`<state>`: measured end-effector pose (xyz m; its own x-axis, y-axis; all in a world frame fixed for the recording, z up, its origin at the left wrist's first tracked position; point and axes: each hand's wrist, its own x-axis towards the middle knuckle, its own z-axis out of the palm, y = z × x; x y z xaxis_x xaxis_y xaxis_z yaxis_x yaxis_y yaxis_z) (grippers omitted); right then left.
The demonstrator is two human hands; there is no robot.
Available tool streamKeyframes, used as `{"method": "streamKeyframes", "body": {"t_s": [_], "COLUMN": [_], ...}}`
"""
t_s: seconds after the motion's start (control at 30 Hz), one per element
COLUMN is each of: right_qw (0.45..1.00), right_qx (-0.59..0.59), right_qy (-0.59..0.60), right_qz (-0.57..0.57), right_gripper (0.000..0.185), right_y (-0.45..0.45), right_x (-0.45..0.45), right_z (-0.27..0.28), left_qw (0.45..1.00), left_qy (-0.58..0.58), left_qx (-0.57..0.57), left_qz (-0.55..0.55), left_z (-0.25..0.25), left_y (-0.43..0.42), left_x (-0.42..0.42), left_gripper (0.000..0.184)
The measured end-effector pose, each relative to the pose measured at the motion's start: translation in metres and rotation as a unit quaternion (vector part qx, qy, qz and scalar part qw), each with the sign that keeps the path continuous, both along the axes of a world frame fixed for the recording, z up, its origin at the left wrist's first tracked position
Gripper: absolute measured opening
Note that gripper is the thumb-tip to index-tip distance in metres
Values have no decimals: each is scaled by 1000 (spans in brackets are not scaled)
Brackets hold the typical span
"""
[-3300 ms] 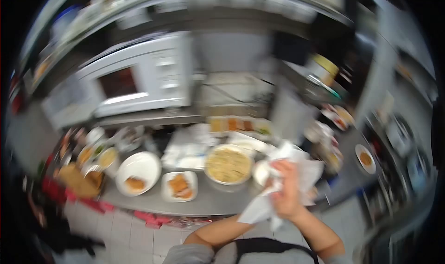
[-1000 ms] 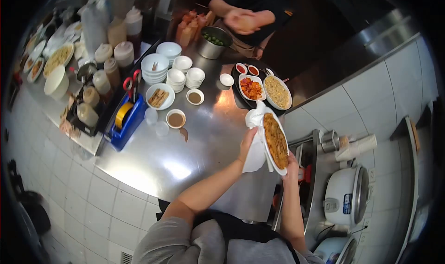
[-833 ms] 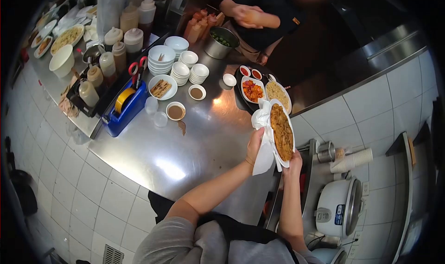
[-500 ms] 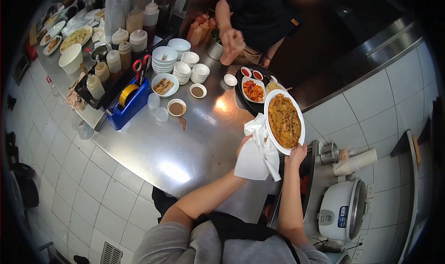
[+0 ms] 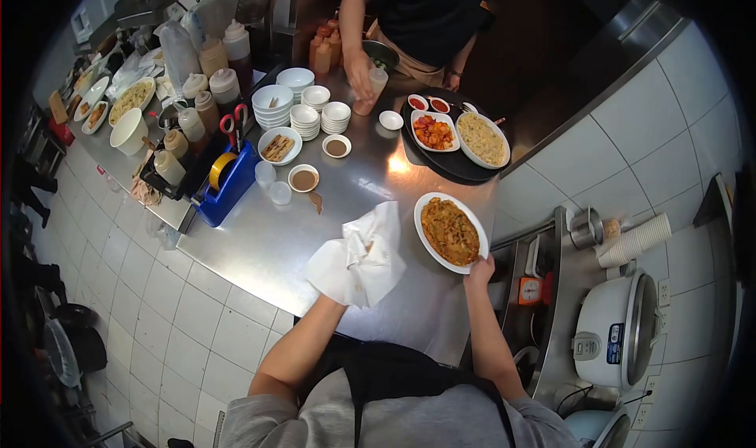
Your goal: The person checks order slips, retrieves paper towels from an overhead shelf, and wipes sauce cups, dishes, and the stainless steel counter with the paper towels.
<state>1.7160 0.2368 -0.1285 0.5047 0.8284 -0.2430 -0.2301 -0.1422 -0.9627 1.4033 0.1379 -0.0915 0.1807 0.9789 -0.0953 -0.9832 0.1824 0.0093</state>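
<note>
- White square-tiled wall (image 5: 622, 161) at right, with dark grout and pale electrical outlets (image 5: 664, 292).
- Pale square-tiled floor (image 5: 169, 310) at lower left, its joints dark.
- Brushed stainless-steel tabletop (image 5: 260, 251), mirroring a small warm orange glow (image 5: 398, 162) and a broader white glare (image 5: 269, 268).
- Grey metal shelving unit (image 5: 562, 294) beside the tiled wall.
- Dim, dark brown area (image 5: 539, 62) beyond the tabletop, details unclear.

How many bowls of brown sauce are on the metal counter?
2. One bowl is near the stacked small white bowls; the other bowl is nearer the camera wearer, next to a brown smear. Both are in plain view.
</note>
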Motion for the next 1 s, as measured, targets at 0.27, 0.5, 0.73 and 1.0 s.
{"method": "streamKeyframes", "body": {"t_s": [0.27, 0.5, 0.73, 1.0], "right_qw": [993, 968, 960, 963], "right_qx": [23, 26, -40, 26], "right_qy": [57, 97, 148, 99], "right_qz": [98, 230, 232, 248], "right_gripper": [32, 29, 24, 21], "right_y": [-19, 2, 45, 86], "right_x": [6, 15, 38, 45], "right_z": [44, 95, 159, 241], "left_qw": [963, 998, 971, 922], "left_qy": [233, -4, 22, 167], "left_qx": [132, 68, 217, 262], "left_qz": [5, -5, 93, 230], "left_z": [-58, 32, 114, 164], "left_y": [51, 94, 99, 96], "left_x": [22, 62, 82, 96], "left_gripper": [25, 35, 44, 49]}}
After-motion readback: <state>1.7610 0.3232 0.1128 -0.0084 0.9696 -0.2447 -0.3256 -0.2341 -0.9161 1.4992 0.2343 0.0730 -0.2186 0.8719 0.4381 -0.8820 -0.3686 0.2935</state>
